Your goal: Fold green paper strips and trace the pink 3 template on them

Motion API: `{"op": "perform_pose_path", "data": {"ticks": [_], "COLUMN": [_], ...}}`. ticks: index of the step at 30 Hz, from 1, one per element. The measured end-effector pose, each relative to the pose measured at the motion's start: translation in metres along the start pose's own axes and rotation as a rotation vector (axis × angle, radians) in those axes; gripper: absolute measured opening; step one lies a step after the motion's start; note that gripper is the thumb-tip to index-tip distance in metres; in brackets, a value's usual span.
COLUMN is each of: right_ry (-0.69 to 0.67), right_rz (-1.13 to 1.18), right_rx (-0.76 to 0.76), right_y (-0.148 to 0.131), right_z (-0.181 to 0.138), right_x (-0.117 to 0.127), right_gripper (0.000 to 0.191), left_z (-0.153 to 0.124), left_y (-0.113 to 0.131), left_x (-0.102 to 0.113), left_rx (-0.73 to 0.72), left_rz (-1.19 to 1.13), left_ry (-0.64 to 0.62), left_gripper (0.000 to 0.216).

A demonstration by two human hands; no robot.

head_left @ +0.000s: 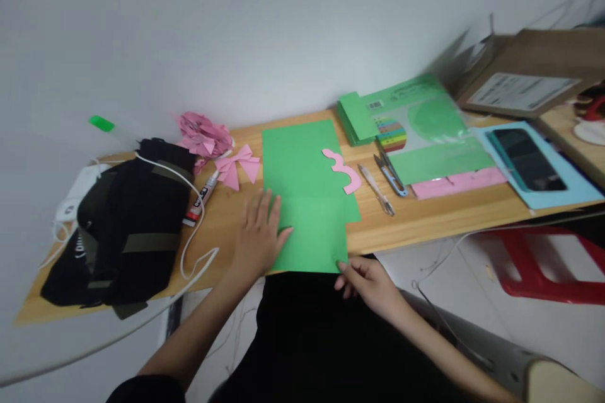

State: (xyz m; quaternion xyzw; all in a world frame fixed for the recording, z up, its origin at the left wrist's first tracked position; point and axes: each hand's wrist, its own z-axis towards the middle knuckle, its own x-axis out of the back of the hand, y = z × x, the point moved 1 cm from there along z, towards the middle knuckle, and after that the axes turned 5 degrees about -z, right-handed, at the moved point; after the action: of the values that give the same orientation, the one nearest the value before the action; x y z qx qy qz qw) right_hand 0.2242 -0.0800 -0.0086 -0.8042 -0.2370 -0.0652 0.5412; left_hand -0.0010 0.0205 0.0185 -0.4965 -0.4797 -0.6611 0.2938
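Green paper (pixel 312 233) lies at the table's front edge, overlapping another green layer (pixel 295 151) behind it; whether they are separate sheets I cannot tell. My left hand (pixel 262 227) rests flat on the paper's left edge, fingers stretched out. At the near right corner, my right hand (pixel 366 280) pinches the paper between thumb and fingers. A wavy pink paper cutout (pixel 348 177) sits on the right part of the green layer. Left of it are a pink paper bow (pixel 239 165) and a glue tube (pixel 201 198).
To the right lie a pen (pixel 377 190), blue-handled thread snips (pixel 391 175), a pack of green paper (pixel 435 138) and a phone (pixel 527 159). A black bag (pixel 137 227) with a white cable (pixel 196 192) occupies the left. Crumpled pink paper (pixel 204 133) is against the wall; a cardboard box (pixel 534 69) stands far right.
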Motion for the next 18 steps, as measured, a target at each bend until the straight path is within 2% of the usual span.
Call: {"op": "perform_pose_path", "data": {"ticks": [3, 5, 7, 10, 13, 18], "right_ry": [0.100, 0.169, 0.234, 0.403, 0.574, 0.611], "right_rz": [-0.263, -0.476, -0.545, -0.423, -0.159, 0.256], "right_rx": [0.121, 0.226, 0.289, 0.359, 0.418, 0.415], "right_y": [-0.017, -0.031, -0.047, -0.068, -0.085, -0.104], "right_z": [0.001, -0.002, -0.002, 0.004, 0.019, 0.047], "right_x": [0.025, 0.047, 0.068, 0.092, 0.105, 0.105], "right_gripper": [0.036, 0.028, 0.029, 0.029, 0.022, 0.025], "left_z": [0.020, 0.038, 0.056, 0.075, 0.079, 0.064], "left_y": [0.024, 0.035, 0.041, 0.039, 0.031, 0.020], "left_x": [0.008, 0.014, 0.025, 0.045, 0.063, 0.070], "left_rx": [-0.078, -0.086, -0.062, -0.015, 0.028, 0.176], "left_rz": [-0.186, -0.259, -0.352, -0.517, -0.692, -0.938], "left_ry": [-0.067, -0.035, 0.023, 0.099, 0.145, 0.254], "left_gripper": [0.053, 0.053, 0.047, 0.027, 0.030, 0.032]}}
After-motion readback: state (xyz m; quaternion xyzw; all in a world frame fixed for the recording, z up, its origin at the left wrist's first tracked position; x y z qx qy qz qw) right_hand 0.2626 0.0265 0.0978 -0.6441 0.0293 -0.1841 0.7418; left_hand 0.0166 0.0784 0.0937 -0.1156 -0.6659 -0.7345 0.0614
